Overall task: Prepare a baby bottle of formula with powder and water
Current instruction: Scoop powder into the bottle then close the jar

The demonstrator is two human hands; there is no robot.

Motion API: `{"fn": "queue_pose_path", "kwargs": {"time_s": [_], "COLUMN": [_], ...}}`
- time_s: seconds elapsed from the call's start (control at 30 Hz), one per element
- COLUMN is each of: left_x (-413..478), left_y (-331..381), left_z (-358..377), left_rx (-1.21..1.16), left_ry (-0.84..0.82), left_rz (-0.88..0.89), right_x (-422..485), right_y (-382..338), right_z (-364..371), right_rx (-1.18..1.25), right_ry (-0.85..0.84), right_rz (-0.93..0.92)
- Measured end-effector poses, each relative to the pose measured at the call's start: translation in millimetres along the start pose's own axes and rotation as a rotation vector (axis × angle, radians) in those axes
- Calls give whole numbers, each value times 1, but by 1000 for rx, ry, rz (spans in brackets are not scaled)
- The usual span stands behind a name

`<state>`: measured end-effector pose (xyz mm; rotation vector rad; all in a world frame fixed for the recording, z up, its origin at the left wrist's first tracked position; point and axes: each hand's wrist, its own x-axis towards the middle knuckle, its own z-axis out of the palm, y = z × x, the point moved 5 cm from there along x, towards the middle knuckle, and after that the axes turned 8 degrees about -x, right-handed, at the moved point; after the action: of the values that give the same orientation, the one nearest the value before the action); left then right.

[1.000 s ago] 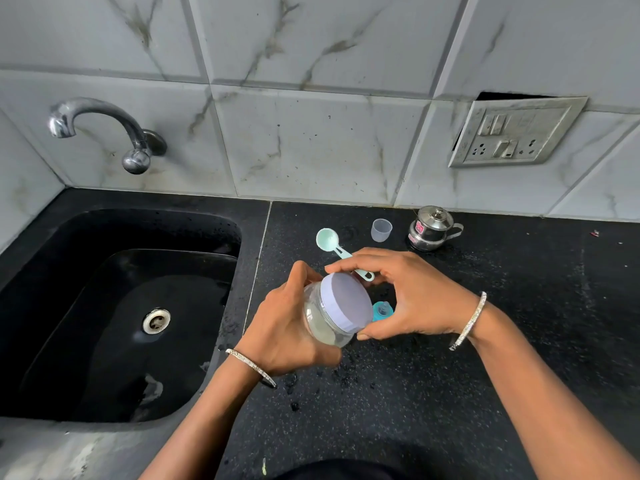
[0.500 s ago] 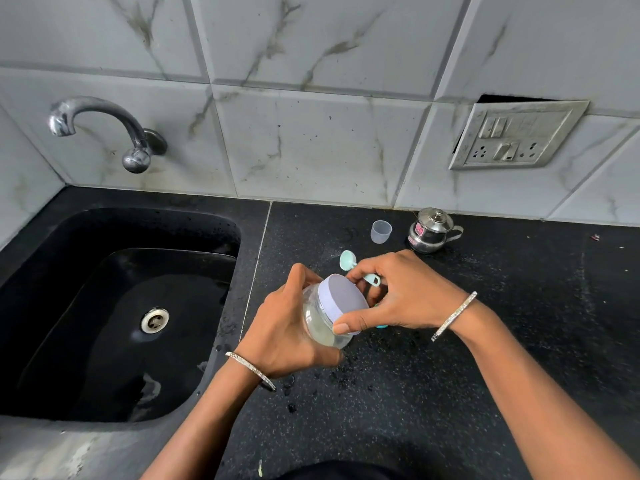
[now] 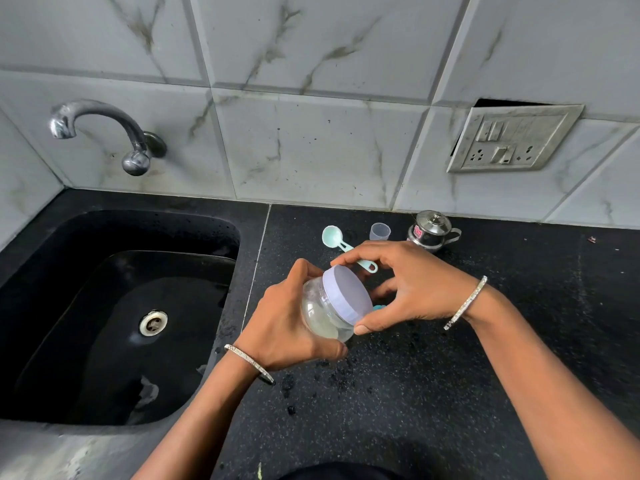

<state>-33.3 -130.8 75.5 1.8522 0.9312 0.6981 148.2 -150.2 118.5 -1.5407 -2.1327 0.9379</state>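
At centre frame, above the counter (image 3: 450, 393), we see the left hand (image 3: 287, 327) wrapped round a tilted jar (image 3: 320, 315) — the right hand (image 3: 412, 285) curls thumb and fingers round its lid (image 3: 348, 294), a scoop (image 3: 333, 236) jutting behind.

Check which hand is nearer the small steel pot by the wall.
Right. The right hand is just in front of the steel pot, gripping the lid. The left hand is farther off, nearer the camera and leftward, holding the jar.
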Motion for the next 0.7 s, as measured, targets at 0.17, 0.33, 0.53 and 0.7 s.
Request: {"fn": "queue_pose_path", "kwargs": {"time_s": [0.17,0.33,0.53,0.7], "left_x": [0,0,-3,-2], "left_y": [2,9,10,8], "left_z": [-1,-4,-7,-8], "left_rx": [64,169,303,223], "left_ry": [47,111,169,161], "left_rz": [6,92,153,161], "right_x": [0,5,7,6], "right_y": [-5,-8,-5,0], "right_z": [-5,-6,4,3], "right_rx": [-120,-175,-214,101], "right_ry": [67,162,210,112], "right_rz": [62,162,230,99]}}
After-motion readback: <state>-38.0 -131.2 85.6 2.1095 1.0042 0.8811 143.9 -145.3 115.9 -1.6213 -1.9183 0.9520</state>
